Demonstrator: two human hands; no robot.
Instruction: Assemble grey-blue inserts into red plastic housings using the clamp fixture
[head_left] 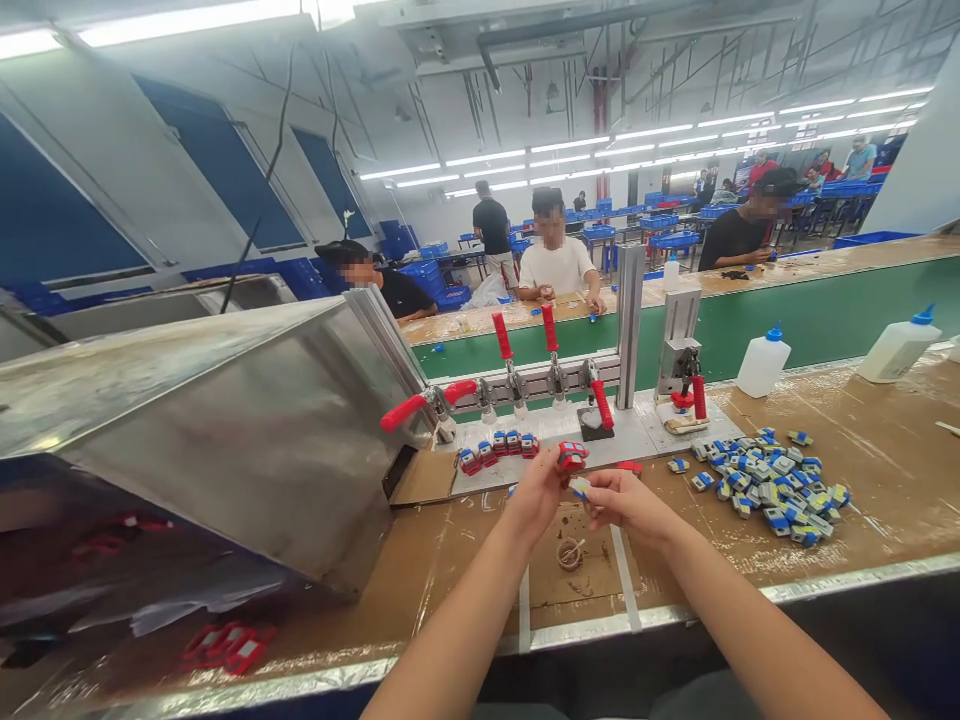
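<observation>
Between the fingers of my left hand [534,490] is a small red toy car body [573,457]. Just below and to the right of it, my right hand [628,502] pinches a small white, blue and yellow car part [580,487]. The two pieces are close together; whether they touch is unclear. Ahead of my hands, red and blue toy cars [501,446] stand in a row on a metal plate under toggle clamps with red handles [550,328]. Another red piece [628,467] lies beyond my right hand. Under my hands sits a small round cup [570,553] with a stick in it.
At right lies a pile of grey, blue and yellow parts [780,485]. White bottles with blue caps [763,362] stand behind it. A large metal box [225,430] blocks the left, with red parts [232,648] near its base. Co-workers sit across a green belt [825,310].
</observation>
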